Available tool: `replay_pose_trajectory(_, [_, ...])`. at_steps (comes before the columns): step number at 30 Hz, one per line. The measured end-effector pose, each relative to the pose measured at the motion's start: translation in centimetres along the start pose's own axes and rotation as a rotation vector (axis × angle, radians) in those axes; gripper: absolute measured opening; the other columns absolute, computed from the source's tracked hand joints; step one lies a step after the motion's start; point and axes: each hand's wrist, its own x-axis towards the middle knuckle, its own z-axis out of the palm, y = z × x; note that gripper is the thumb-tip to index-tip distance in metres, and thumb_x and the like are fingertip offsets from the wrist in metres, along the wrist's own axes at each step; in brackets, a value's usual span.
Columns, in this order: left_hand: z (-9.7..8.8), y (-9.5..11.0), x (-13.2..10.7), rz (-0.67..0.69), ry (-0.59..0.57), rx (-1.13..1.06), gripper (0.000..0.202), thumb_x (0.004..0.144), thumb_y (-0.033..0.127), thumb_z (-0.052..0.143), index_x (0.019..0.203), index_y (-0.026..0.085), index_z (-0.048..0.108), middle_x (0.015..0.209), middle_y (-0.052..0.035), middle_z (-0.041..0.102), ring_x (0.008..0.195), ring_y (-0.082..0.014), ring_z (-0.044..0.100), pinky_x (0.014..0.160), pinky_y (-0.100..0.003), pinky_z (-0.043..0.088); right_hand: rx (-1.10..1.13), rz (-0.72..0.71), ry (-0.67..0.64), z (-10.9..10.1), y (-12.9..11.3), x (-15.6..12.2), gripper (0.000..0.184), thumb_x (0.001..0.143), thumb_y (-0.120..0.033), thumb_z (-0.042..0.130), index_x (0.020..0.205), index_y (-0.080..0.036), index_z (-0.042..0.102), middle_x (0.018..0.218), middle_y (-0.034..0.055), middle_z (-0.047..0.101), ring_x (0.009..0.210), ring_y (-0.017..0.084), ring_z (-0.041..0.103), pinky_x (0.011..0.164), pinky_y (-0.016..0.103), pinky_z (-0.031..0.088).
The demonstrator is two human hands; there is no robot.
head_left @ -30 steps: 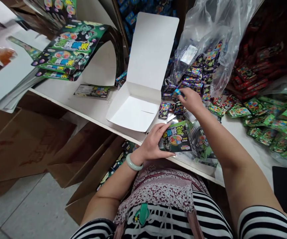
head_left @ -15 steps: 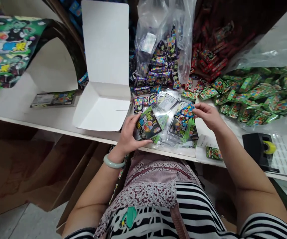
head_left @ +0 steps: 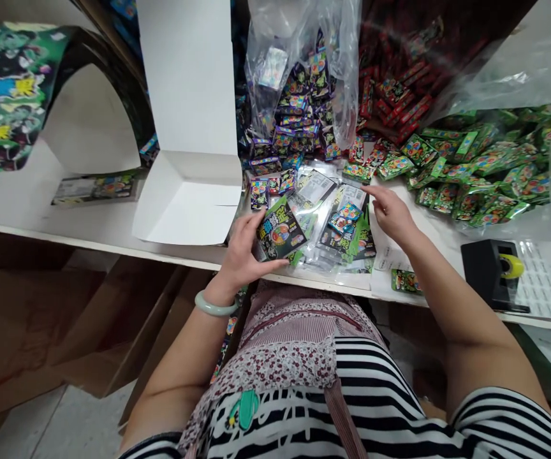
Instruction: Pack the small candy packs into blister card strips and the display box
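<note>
Green packet in left hand; right hand seemingly empty.

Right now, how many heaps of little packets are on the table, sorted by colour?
Green packet heap: 1
Red packet heap: 1
Dark blue-purple packet heap in the clear plastic bag: 1
Total: 3 heaps

Left hand: grips green card packet at table edge.
Right hand: empty, fingers spread, beside small blue packet.
</note>
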Motion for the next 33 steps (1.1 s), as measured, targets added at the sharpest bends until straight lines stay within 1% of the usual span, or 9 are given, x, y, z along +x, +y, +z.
replay_pose_trajectory(2, [0.1, -0.2, 0.0, -0.010, -0.008, 0.010, 0.104, 0.069, 0.068, 0.077, 0.153, 0.025, 0.032, 0.134, -0.0139, 0.051, 0.123, -0.0340, 0.053, 0.107, -0.055, 0.047, -0.095, 0.078, -0.014, 0.3, -1.5, -0.9, 0.042, 0.094, -0.031, 0.045, 0.130, -0.015, 0.061, 0.131, 0.0174, 0.065, 0.122, 0.032, 0.058, 0.106, 0.053, 0.044])
replay_pose_trajectory(5, [0.5, -0.3, 0.2, -0.021, -0.037, 0.028, 0.106, 0.068, 0.070, 0.076, 0.153, 0.024, 0.032, 0.134, -0.0144, 0.051, 0.124, -0.0352, 0.053, 0.107, -0.056, 0.047, -0.256, 0.144, -0.080, 1.6, -4.1, -2.0, 0.062, 0.087, -0.053, 0.060, 0.134, -0.013, 0.055, 0.134, 0.0222, 0.061, 0.123, 0.040, 0.055, 0.100, 0.057, 0.044])
replay_pose_trajectory(7, [0.9, -0.2, 0.4, -0.008, -0.060, 0.040, 0.105, 0.070, 0.071, 0.075, 0.153, 0.023, 0.031, 0.133, -0.0150, 0.051, 0.124, -0.0356, 0.053, 0.108, -0.056, 0.047, -0.349, 0.169, -0.109, 2.5, -5.2, -2.0, 0.071, 0.081, -0.056, 0.065, 0.135, -0.012, 0.053, 0.133, 0.0238, 0.060, 0.121, 0.042, 0.054, 0.098, 0.057, 0.044])
replay_pose_trajectory(10, [1.4, 0.2, 0.7, 0.009, -0.096, 0.071, 0.104, 0.071, 0.070, 0.074, 0.153, 0.021, 0.032, 0.132, -0.0162, 0.050, 0.124, -0.0355, 0.053, 0.108, -0.055, 0.047, -0.354, 0.176, -0.100, 2.4, -5.6, -1.7, 0.068, 0.078, -0.049, 0.068, 0.133, -0.011, 0.055, 0.124, 0.0225, 0.064, 0.113, 0.041, 0.057, 0.096, 0.056, 0.045])
replay_pose_trajectory(14, [1.8, 0.5, 0.8, 0.011, -0.144, 0.063, 0.104, 0.072, 0.067, 0.075, 0.153, 0.020, 0.032, 0.134, -0.0174, 0.049, 0.126, -0.0367, 0.051, 0.109, -0.056, 0.045, -0.147, -0.076, 0.073, -1.2, -6.2, -2.5, 0.074, 0.080, -0.045, 0.065, 0.147, -0.020, 0.044, 0.142, 0.0170, 0.055, 0.130, 0.039, 0.050, 0.108, 0.058, 0.040])
replay_pose_trajectory(17, [2.0, 0.6, 0.9, 0.035, -0.187, -0.004, 0.105, 0.072, 0.065, 0.076, 0.155, 0.020, 0.030, 0.136, -0.0176, 0.048, 0.127, -0.0360, 0.050, 0.110, -0.055, 0.044, -0.038, -0.354, -0.087, -4.0, -7.4, -3.7, 0.075, 0.083, -0.045, 0.065, 0.152, -0.028, 0.039, 0.151, 0.0126, 0.047, 0.137, 0.036, 0.045, 0.112, 0.057, 0.039])
replay_pose_trajectory(19, [2.1, 0.7, 1.0, 0.048, -0.221, -0.028, 0.104, 0.072, 0.064, 0.076, 0.155, 0.021, 0.030, 0.138, -0.0176, 0.047, 0.128, -0.0355, 0.049, 0.110, -0.055, 0.044, -0.046, -0.451, -0.241, -5.0, -8.3, -4.3, 0.071, 0.085, -0.041, 0.064, 0.151, -0.029, 0.041, 0.151, 0.0132, 0.047, 0.135, 0.035, 0.047, 0.110, 0.056, 0.042])
replay_pose_trajectory(26, [2.1, 1.6, 1.6, 0.158, -0.334, -0.041, 0.103, 0.072, 0.067, 0.075, 0.153, 0.019, 0.033, 0.136, -0.0200, 0.050, 0.126, -0.0376, 0.051, 0.108, -0.057, 0.045, -0.195, -0.485, -0.398, -5.0, -9.1, -3.5, 0.064, 0.081, -0.033, 0.070, 0.143, -0.029, 0.051, 0.149, 0.0132, 0.051, 0.131, 0.039, 0.048, 0.106, 0.062, 0.043])
replay_pose_trajectory(33, [2.6, 2.2, 1.5, 0.069, -0.268, -0.076, 0.102, 0.069, 0.065, 0.078, 0.150, 0.020, 0.036, 0.135, -0.0186, 0.050, 0.127, -0.0376, 0.050, 0.108, -0.057, 0.045, -0.050, -0.451, -0.392, -4.0, -9.5, -2.7, 0.079, 0.083, -0.044, 0.072, 0.152, -0.031, 0.036, 0.155, 0.0134, 0.042, 0.139, 0.037, 0.043, 0.111, 0.062, 0.042])
